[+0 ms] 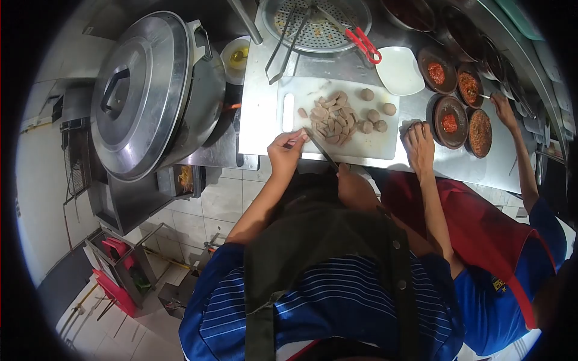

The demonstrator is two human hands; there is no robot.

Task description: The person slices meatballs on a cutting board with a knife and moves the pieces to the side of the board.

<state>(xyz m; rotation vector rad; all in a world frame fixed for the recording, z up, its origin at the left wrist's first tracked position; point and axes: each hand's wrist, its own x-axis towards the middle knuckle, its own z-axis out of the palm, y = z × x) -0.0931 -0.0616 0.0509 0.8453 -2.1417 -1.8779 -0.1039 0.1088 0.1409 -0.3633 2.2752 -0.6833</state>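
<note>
My right hand [350, 180] grips a knife [323, 150], its blade slanting up and left over the near edge of the white cutting board [385, 141]. By the blade's tip, the fingers of my left hand [285, 155] are pinched around a small meatball piece [302, 136], mostly covered by the fingers. A heap of sliced meatballs [332, 120] lies in the middle of the board. Several whole meatballs [373, 115] sit to the right of the heap, and one loose slice [302, 112] lies to its left.
A large lidded pot [150, 90] stands left. Behind the board are a perforated strainer [313, 30], metal tongs [283, 51], red-handled tongs [364, 45] and a white plate [400, 71]. At right, a co-worker's hand [500, 109] holds a spoon in a sauce bowl [469, 84]; their other hand [419, 146] rests on the counter.
</note>
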